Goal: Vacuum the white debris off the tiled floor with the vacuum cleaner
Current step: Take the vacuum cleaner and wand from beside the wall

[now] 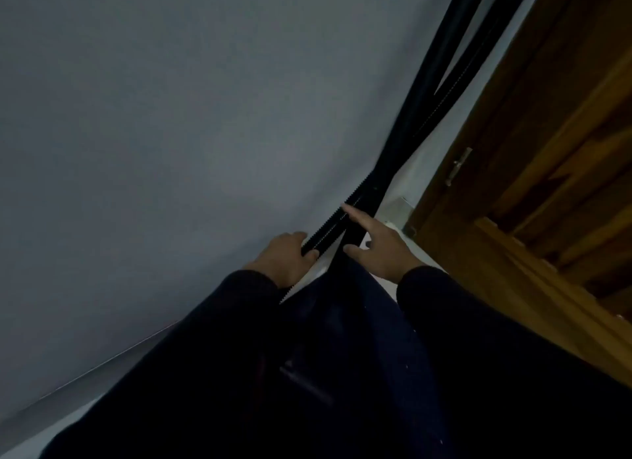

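The view is dim and tilted. A black ribbed vacuum hose (328, 231) runs up from the lower middle, and my left hand (285, 256) is closed around it. Beside it a smooth black vacuum tube (420, 92) rises toward the top of the frame, with a second black length of hose (478, 61) branching off to its right. My right hand (379, 246) hovers just right of the tube with fingers spread, its forefinger tip touching the ribbed hose. A narrow strip of pale tiled floor (393, 215) shows behind the hands. No white debris can be made out.
A plain grey wall (171, 133) fills the left. A brown wooden door (547, 144) with a metal handle (458, 166) stands at the right. My dark sleeves and clothing (342, 373) cover the bottom of the view.
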